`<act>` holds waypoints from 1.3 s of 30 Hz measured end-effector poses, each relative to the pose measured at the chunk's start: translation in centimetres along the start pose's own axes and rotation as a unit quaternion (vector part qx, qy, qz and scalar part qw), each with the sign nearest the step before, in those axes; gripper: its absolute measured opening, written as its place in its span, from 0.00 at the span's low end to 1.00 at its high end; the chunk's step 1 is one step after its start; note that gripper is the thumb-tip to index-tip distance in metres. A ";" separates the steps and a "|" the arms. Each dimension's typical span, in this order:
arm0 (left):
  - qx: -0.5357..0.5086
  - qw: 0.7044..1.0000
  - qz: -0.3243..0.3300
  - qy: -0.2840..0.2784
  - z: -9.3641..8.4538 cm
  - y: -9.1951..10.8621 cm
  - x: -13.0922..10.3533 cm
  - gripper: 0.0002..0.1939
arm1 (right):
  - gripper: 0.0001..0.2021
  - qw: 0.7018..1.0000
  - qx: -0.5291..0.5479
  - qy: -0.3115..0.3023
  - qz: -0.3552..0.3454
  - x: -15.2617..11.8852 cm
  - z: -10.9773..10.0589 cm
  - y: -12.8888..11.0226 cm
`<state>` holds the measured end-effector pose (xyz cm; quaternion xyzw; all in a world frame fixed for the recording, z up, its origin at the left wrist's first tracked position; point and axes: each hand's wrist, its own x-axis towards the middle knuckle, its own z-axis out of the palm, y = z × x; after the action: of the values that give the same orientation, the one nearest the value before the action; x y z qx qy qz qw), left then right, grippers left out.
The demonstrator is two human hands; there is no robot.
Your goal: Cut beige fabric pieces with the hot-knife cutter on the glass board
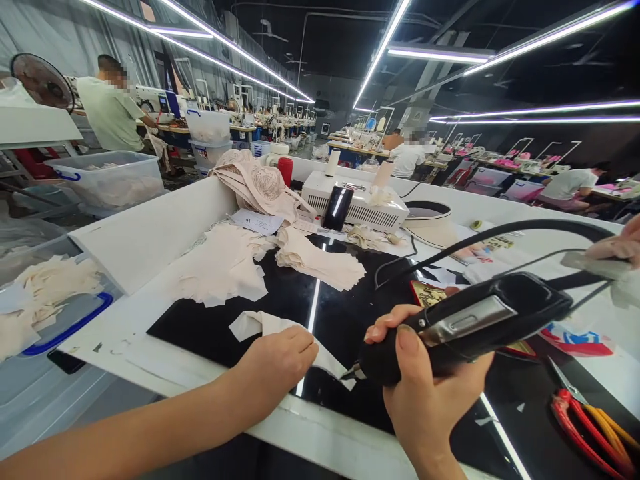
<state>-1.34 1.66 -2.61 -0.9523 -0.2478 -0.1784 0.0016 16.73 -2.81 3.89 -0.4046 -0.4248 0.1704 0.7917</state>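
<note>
My left hand [280, 370] is closed in a pinch on a strip of beige fabric [327, 360], which lies on the glossy black board [200, 340]. One end of the strip folds up behind my fingers. My right hand [430, 380] wraps round a black corded handheld tool [500, 327] with a silver lever on its side. Its pointed metal tip [354, 372] touches or nearly touches the strip's right end. Beyond my left hand lie a wide pile of beige fabric pieces [220, 267] and a smaller stack of beige fabric pieces [320, 260].
Red-handled scissors [583, 427] lie at the right. A white vented box [355, 200] and black cylinder [337, 207] stand behind. Another person's fingers [617, 247] are near the cable at the right edge. A clear bin [65, 313] stands left, below the table.
</note>
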 end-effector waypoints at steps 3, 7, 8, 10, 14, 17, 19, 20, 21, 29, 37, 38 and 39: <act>0.042 0.999 -0.002 0.007 0.1 0.7 0.1 0.08 | 0.25 1.000 0.005 -0.004 0.000 -0.2 0.0 0.0; 0.064 0.997 -0.002 0.038 0.7 1.8 -0.3 0.28 | 0.25 1.000 0.007 -0.007 -0.001 -0.4 0.0 0.0; 0.065 0.997 0.000 0.052 1.0 2.0 -0.4 0.34 | 0.25 1.000 0.006 -0.007 0.001 -0.4 0.0 0.1; 0.066 0.995 0.005 0.079 1.6 2.2 -0.7 0.41 | 0.26 1.000 0.006 -0.009 0.004 -0.5 0.0 0.1; 0.061 0.994 0.011 0.085 2.3 2.2 -1.1 0.43 | 0.26 1.000 0.008 -0.016 0.004 -0.5 0.0 0.2; 0.055 0.996 0.015 0.075 2.2 2.2 -1.1 0.44 | 0.25 1.000 0.014 -0.020 0.007 -0.5 -0.1 0.2; 0.047 0.996 0.017 0.070 1.9 2.1 -1.1 0.44 | 0.25 1.000 0.018 -0.018 0.011 -0.5 -0.1 0.2; 0.042 0.997 0.018 0.068 1.8 2.1 -1.0 0.44 | 0.26 1.000 0.019 -0.015 0.015 -0.5 -0.1 0.1; 0.037 0.997 0.019 0.064 1.7 2.0 -1.0 0.44 | 0.26 1.000 0.019 -0.013 0.019 -0.5 -0.1 0.1; 0.017 0.999 0.021 0.025 1.5 1.8 -1.2 0.44 | 0.30 0.999 0.041 0.011 0.001 0.9 0.5 0.3; 0.005 1.000 0.023 0.020 1.3 1.8 -1.0 0.44 | 0.28 0.999 0.041 -0.003 -0.016 1.8 1.2 2.0; 0.003 1.000 0.022 0.021 1.3 1.8 -1.0 0.44 | 0.28 0.999 0.039 -0.004 -0.017 1.7 1.2 2.2; 0.001 1.000 0.021 0.021 1.4 1.8 -1.0 0.44 | 0.28 0.999 0.037 -0.006 -0.015 1.7 1.2 2.2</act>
<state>-0.82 -0.30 -4.08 -0.9532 -0.2279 -0.1984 0.0117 16.91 0.16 3.42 -0.3672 -0.4287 0.1762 0.8064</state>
